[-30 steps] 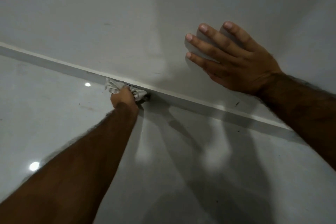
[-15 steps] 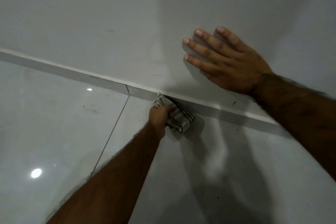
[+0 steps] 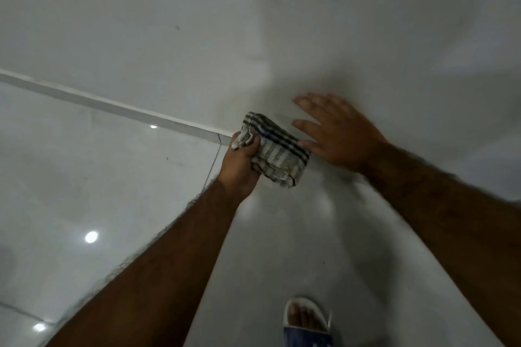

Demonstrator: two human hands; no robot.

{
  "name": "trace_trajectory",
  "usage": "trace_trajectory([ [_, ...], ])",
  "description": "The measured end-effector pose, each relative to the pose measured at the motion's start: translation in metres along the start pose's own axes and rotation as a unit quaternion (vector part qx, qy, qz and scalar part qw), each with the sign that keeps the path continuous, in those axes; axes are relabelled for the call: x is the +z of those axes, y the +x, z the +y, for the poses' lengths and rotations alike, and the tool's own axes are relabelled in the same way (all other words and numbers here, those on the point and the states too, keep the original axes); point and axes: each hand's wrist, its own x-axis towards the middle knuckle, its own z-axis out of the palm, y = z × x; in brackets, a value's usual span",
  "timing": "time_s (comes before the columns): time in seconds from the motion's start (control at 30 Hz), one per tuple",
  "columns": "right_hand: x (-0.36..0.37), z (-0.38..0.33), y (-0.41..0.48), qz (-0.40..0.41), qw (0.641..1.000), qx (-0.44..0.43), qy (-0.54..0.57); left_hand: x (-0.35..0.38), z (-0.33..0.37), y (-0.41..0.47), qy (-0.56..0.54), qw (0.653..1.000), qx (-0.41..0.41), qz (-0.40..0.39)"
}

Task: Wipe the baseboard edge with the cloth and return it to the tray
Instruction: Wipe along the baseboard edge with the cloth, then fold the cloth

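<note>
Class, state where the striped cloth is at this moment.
In the head view the cloth sits mid-frame, bunched in the left hand, in front of the baseboard line and just left of the open right hand.

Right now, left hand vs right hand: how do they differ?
The left hand is closed, its fingers curled around the striped cloth; the right hand is open and holds nothing. The left hand sits in front of the baseboard line; the right hand is spread flat toward the wall, higher up. The right hand looks motion-blurred; the left is sharper. Both are bare, and both arms reach forward.
</note>
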Motion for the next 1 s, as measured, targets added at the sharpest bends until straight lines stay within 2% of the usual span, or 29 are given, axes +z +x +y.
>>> trace_trajectory([
  [0.03, -0.022, -0.005, 0.003, -0.03, 0.992, 0.054, 0.113, 0.013, 0.016, -0.014, -0.004, 1.0, 0.002, -0.014],
  [0.07, -0.042, -0.009, 0.007, -0.067, 0.964, 0.126, 0.226, 0.025, 0.031, -0.026, -0.006, 0.999, 0.005, -0.032],
  [0.13, -0.092, -0.016, 0.016, -0.124, 0.857, 0.27, 0.422, 0.052, 0.065, -0.054, -0.013, 0.998, -0.001, -0.062],
  [0.2, -0.14, -0.016, 0.023, -0.175, 0.736, 0.329, 0.565, 0.079, 0.101, -0.082, -0.014, 0.997, -0.016, -0.076],
  [0.23, -0.16, -0.014, 0.025, -0.19, 0.697, 0.336, 0.604, 0.091, 0.116, -0.094, -0.016, 0.997, -0.018, -0.078],
  [0.27, -0.184, -0.011, 0.027, -0.195, 0.673, 0.34, 0.627, 0.104, 0.135, -0.106, -0.018, 0.997, -0.018, -0.077],
  [0.33, -0.233, -0.003, 0.029, -0.174, 0.649, 0.364, 0.645, 0.129, 0.176, -0.131, -0.004, 0.997, -0.01, -0.076],
  [0.5, -0.351, 0.022, 0.03, -0.061, 0.591, 0.432, 0.679, 0.186, 0.273, -0.201, 0.117, 0.99, 0.0, -0.082],
  [0.6, -0.419, 0.033, 0.028, -0.01, 0.568, 0.439, 0.696, 0.222, 0.329, -0.244, 0.181, 0.978, 0.007, -0.098],
  [0.8, -0.563, 0.039, 0.016, 0.05, 0.58, 0.44, 0.684, 0.292, 0.426, -0.333, 0.296, 0.947, 0.033, -0.116],
  [0.9, -0.629, 0.032, -0.003, 0.077, 0.57, 0.447, 0.684, 0.325, 0.46, -0.379, 0.324, 0.936, 0.062, -0.119],
  [1.0, -0.683, 0.025, -0.026, 0.104, 0.594, 0.453, 0.656, 0.354, 0.482, -0.42, 0.342, 0.927, 0.087, -0.125],
])
